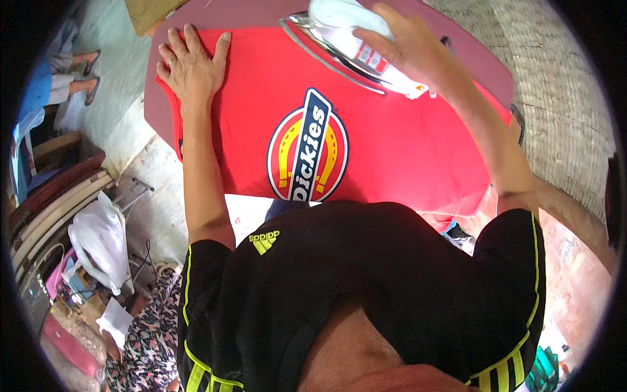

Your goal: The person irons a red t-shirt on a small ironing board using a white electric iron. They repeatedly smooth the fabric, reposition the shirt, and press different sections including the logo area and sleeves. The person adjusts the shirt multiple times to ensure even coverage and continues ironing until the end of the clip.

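Observation:
A red shirt or similar red cloth (251,111) lies spread over a dull maroon ironing board (160,108), with a round printed emblem (307,150) in yellow, white and dark blue near its middle. My left hand (194,62) rests flat on the cloth's far left corner, fingers spread, a ring on one of them. An iron (336,47) with a shiny metal edge and pale handle is at the far side of the cloth. My right hand (405,42) grips its handle. Whether the iron's soleplate fully touches the cloth, I cannot tell.
A white plastic bag (101,242) and stacked clutter stand to the left, beside a person in patterned clothing (153,333). Another person's sandalled feet (85,85) are at the far left. A woven mat surface (548,72) lies beyond the board's right edge.

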The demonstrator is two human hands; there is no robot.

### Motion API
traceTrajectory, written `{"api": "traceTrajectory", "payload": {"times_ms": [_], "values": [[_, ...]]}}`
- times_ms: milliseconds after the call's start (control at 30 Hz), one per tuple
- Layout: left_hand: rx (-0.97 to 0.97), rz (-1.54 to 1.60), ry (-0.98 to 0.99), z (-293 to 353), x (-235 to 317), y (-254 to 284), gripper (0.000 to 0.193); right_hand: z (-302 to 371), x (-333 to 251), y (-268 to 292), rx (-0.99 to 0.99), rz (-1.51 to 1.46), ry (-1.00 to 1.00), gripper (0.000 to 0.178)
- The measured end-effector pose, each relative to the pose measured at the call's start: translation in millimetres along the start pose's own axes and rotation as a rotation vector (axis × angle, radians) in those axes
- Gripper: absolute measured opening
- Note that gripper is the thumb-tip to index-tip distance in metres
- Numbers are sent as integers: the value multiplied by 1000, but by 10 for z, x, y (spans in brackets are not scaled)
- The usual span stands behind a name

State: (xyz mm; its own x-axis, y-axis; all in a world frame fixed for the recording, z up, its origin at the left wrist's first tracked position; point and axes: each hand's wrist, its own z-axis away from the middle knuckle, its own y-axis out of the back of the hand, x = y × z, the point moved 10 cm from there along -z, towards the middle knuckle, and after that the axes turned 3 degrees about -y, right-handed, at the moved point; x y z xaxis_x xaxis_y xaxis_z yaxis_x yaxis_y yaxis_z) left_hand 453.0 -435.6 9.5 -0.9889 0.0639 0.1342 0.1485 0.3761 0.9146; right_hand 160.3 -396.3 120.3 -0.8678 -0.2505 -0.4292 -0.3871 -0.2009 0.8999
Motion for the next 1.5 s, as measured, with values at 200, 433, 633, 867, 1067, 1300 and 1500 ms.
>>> {"api": "traceTrajectory", "payload": {"times_ms": [200, 433, 633, 867, 1067, 1300, 1500], "values": [[0, -7, -9, -13, 27, 34, 90, 564, 462, 206, 138, 14, -151, 39], [-6, -17, 22, 17, 28, 73, 90, 930, 689, 333, 201, -62, -374, 36], [27, -20, -9, 10, 36, -23, 91, 655, 649, 496, 423, 83, -229, 42], [-42, -45, 5, -18, -19, -23, 91, 675, 845, 562, 217, 91, -215, 47], [62, -120, -78, -11, 270, 214, 82, 1717, 1495, 1102, 202, 127, -541, 45], [-54, 337, -776, 1508, 3234, 732, 78, 3598, 1904, 1600, 411, -130, -875, 45], [-511, 536, -1262, 3070, 4074, 834, 69, 3958, 1976, 1033, 355, -233, -805, 43]]}}
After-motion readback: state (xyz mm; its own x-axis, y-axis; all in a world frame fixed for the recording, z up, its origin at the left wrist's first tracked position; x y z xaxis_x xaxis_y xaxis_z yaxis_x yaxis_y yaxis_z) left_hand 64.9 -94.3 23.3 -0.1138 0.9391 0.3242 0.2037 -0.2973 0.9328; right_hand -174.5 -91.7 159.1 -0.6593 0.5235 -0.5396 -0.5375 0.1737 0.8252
